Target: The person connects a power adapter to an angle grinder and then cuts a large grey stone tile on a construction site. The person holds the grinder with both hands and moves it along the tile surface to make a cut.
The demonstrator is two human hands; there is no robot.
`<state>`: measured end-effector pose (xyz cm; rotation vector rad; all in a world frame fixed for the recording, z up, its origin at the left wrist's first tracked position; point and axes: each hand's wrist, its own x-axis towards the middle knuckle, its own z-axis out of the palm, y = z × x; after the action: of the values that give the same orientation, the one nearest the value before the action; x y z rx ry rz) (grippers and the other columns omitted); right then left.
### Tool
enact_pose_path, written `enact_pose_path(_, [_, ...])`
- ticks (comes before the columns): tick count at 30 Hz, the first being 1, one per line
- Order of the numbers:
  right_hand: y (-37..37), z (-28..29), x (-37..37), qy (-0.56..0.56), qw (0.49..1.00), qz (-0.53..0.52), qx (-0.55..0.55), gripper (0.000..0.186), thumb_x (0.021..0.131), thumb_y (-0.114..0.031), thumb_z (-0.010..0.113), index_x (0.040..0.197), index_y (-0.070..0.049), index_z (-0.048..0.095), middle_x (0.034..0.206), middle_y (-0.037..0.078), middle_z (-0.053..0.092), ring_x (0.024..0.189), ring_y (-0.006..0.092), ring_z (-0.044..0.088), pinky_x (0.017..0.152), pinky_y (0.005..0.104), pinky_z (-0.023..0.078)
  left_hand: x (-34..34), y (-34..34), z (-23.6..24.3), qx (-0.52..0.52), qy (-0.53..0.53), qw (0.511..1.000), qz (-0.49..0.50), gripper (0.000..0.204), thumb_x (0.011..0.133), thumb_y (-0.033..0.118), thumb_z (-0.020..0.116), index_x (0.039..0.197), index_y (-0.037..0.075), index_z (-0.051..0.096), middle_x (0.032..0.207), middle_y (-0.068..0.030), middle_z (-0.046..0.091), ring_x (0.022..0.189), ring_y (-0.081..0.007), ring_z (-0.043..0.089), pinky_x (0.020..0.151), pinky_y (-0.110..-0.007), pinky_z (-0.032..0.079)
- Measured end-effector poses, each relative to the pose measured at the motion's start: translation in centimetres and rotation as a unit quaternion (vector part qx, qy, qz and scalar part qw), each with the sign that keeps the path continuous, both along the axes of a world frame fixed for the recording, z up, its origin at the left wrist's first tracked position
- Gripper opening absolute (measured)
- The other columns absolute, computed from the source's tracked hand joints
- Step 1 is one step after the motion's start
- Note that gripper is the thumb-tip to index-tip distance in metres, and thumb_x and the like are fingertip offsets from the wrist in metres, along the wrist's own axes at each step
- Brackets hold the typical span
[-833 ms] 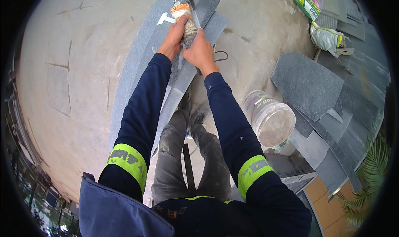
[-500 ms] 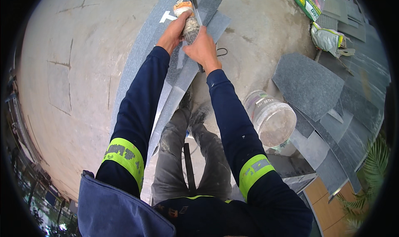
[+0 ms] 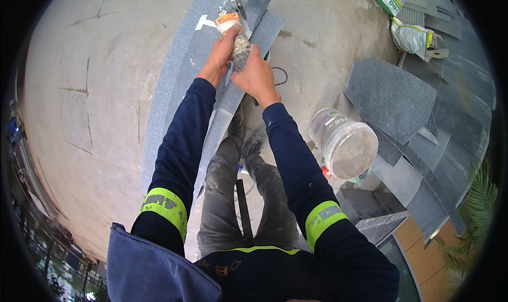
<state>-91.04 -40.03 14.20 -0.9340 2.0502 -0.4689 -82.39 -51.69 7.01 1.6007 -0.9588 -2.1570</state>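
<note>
The wrapped tool (image 3: 241, 48) has drawn back over the grey slabs (image 3: 182, 71), pointing lengthwise away; left hand (image 3: 218, 56) clamps it foremost, right hand (image 3: 258, 77) behind.

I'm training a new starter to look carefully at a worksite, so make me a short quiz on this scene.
1. Multiple choice: what do the left hand and right hand both hold?
A) a palm leaf
B) a wrapped tool with an orange band
C) a green bag

2. True or false: the pale bucket stands to the right of the person's grey trousers.

3. Short answer: what letter does the small white piece on the grey slab resemble?

Key:
1. B
2. True
3. T
</note>
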Motion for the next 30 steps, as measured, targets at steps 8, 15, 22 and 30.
enact_pose_path(8, [-2.8,-2.3,-0.4,0.004,1.0,-0.002,-0.029,0.087,0.08,-0.02,0.084,0.149,0.009,0.041,0.112,0.039,0.076,0.109,0.0563,0.075,0.098,0.0568,0.06,-0.7,-3.2,-0.7,-0.025,-0.017,1.0,-0.002,0.058,0.106,0.059,0.065,0.133,0.007,0.07,0.108,-0.004,0.077,0.087,-0.0164,0.075,0.071,-0.036,0.056])
enact_pose_path(15, [-4.2,-3.0,-0.8,0.016,0.999,0.005,-0.03,0.091,0.08,-0.023,0.086,0.151,0.009,0.04,0.115,0.038,0.076,0.11,0.0544,0.076,0.099,0.0555,0.061,-0.9,-4.8,-1.3,-0.019,0.004,1.0,0.015,0.067,0.104,0.054,0.071,0.142,-0.001,0.066,0.115,-0.01,0.077,0.092,-0.0205,0.077,0.072,-0.037,0.061])
enact_pose_path(22, [-0.5,-1.7,-0.5,-0.001,1.0,-0.005,-0.02,0.088,0.08,-0.021,0.084,0.151,0.009,0.041,0.113,0.038,0.076,0.109,0.0551,0.075,0.097,0.057,0.061,0.4,-2.3,-1.7,0.004,0.026,0.999,-0.036,0.053,0.108,0.054,0.069,0.136,0.009,0.066,0.111,-0.0041,0.077,0.094,-0.019,0.076,0.079,-0.036,0.059])
enact_pose_path(30, [2.6,-0.8,-0.1,-0.009,1.0,-0.023,-0.02,0.087,0.08,-0.019,0.083,0.154,0.004,0.042,0.111,0.038,0.076,0.109,0.0555,0.075,0.098,0.0586,0.061,0.5,1.2,-1.1,-0.023,0.053,0.998,0.001,0.056,0.108,0.048,0.071,0.137,0.001,0.066,0.112,-0.0074,0.076,0.096,-0.0202,0.075,0.085,-0.037,0.061])
